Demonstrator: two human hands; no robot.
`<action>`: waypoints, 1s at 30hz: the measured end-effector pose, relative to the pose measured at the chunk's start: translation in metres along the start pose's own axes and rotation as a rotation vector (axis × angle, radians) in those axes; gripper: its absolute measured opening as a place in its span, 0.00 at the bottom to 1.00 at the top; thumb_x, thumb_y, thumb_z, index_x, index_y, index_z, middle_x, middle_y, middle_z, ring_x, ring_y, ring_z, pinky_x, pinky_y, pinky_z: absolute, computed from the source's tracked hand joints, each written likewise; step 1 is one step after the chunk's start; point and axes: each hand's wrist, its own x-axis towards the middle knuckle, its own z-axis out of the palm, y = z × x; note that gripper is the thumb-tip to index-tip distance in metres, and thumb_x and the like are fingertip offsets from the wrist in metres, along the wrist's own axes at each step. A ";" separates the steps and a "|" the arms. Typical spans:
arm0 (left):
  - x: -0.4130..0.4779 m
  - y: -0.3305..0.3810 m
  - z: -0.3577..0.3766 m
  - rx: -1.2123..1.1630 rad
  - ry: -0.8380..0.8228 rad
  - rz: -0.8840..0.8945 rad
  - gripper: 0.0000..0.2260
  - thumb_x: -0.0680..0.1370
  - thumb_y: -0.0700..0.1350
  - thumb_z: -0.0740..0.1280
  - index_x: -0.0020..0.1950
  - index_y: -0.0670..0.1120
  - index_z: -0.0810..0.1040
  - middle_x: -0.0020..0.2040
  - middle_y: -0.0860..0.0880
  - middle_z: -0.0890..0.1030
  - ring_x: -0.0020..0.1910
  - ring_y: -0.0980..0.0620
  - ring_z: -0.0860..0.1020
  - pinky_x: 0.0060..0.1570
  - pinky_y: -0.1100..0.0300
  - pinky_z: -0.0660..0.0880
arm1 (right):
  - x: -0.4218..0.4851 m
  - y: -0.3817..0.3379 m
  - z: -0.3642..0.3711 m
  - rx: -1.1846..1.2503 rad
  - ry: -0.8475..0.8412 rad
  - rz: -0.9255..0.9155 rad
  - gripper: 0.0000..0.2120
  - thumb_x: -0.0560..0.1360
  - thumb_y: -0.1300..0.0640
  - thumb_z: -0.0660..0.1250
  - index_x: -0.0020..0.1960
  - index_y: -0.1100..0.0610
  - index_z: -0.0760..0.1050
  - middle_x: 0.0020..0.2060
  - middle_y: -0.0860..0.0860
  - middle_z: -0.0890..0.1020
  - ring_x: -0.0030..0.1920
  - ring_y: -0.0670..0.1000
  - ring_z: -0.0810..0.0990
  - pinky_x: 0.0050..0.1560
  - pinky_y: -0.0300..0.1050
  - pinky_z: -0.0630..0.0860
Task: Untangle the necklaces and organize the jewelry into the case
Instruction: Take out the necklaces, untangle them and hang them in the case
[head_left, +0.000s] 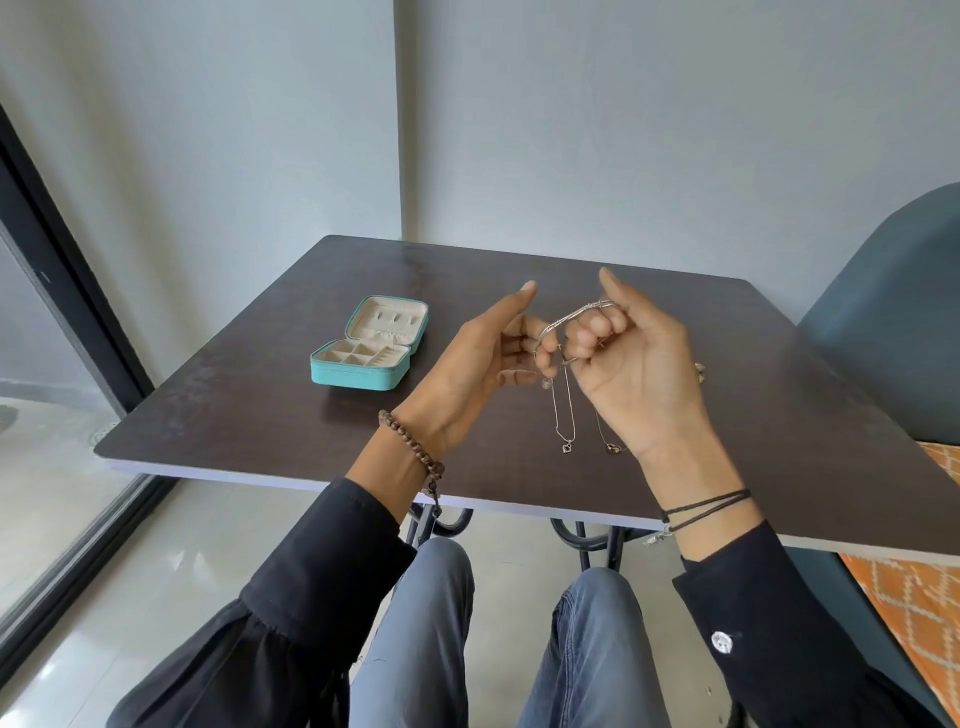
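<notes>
both hands close together, left hand (483, 358) and right hand (639, 364) pinching the tangled necklaces (567, 445), chains hanging straight down over the worktop (260, 405). open case (371, 345) sits off left, nearer my left hand.

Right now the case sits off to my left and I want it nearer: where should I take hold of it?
Take the teal jewelry case by its base, from the near long side, fingers over the front wall. Its lid stands open, leaning back on the hinge, so pulling there would probably fold or tip it.
</notes>
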 end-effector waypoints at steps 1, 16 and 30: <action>0.000 -0.001 0.000 -0.013 0.001 -0.005 0.23 0.83 0.57 0.58 0.36 0.45 0.77 0.34 0.48 0.76 0.35 0.51 0.76 0.48 0.56 0.73 | 0.001 0.000 -0.001 0.006 0.018 -0.004 0.21 0.76 0.56 0.71 0.29 0.54 0.66 0.29 0.50 0.69 0.32 0.49 0.69 0.46 0.44 0.67; 0.001 0.013 0.002 0.096 -0.014 0.023 0.26 0.84 0.56 0.57 0.30 0.43 0.68 0.29 0.45 0.75 0.34 0.49 0.76 0.51 0.57 0.72 | -0.008 0.000 0.002 -0.834 0.042 -0.055 0.35 0.82 0.34 0.56 0.33 0.61 0.77 0.29 0.63 0.72 0.25 0.51 0.63 0.26 0.34 0.65; 0.000 0.002 -0.011 0.189 0.020 0.023 0.20 0.82 0.50 0.66 0.31 0.46 0.71 0.32 0.46 0.60 0.31 0.51 0.63 0.40 0.59 0.69 | -0.005 0.003 -0.011 -0.636 -0.185 -0.008 0.15 0.83 0.55 0.64 0.37 0.58 0.74 0.30 0.49 0.72 0.31 0.49 0.67 0.36 0.39 0.66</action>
